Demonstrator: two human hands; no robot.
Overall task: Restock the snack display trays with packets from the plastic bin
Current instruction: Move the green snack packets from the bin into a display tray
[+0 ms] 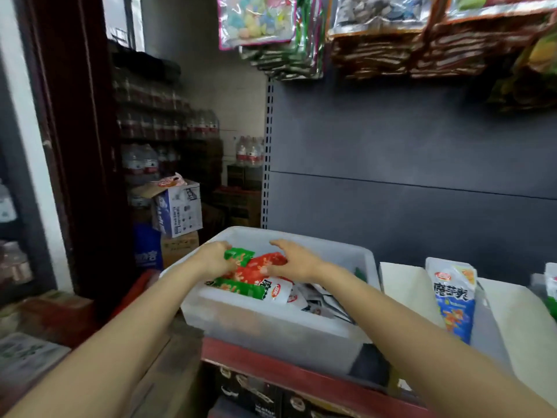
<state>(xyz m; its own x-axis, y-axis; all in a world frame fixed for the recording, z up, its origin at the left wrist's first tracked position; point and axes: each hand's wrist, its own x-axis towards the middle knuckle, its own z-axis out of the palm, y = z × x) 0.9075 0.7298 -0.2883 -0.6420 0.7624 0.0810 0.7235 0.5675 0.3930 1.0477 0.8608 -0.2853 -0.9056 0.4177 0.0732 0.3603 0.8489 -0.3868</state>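
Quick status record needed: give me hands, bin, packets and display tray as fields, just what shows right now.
left hand: inside the bin, grip on a green packet
right hand: inside the bin, fingers curled onto a red packet
plastic bin: translucent white, on the red-edged shelf, holds green, red and white packets
blue packet: upright in the display tray, right of the bin
display tray: pale divider beside the bin, mostly unfilled
hanging snack bags: above, on the dark back panel

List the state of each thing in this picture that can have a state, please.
plastic bin: open, holding packets
green packet: gripped by left hand
red packet: under right hand
blue packet: upright in display tray
cardboard box: flaps open
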